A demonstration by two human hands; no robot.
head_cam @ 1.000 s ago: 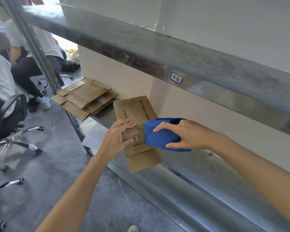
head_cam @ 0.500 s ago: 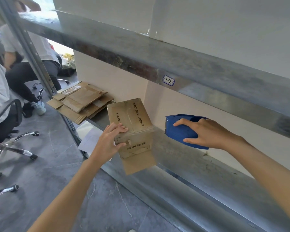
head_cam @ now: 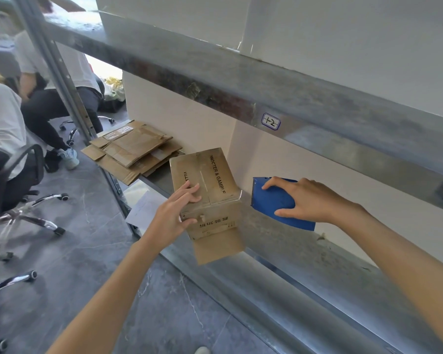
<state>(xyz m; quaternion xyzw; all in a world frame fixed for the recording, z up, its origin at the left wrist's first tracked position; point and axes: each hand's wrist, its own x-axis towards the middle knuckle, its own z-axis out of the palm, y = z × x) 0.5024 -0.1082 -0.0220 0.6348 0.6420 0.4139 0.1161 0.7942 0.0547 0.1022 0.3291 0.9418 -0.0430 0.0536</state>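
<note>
The left hand [head_cam: 175,213] is clasping the box [head_cam: 210,185] by its near corner at the shelf [head_cam: 279,241] edge while the right hand [head_cam: 310,200] is gripping the dispenser [head_cam: 271,200] just beside it, so I'd be pinning the box firmly and bringing the tape square along the seam.

Brown box [head_cam: 207,190] w/ blue tape gun [head_cam: 271,200] beside
</note>
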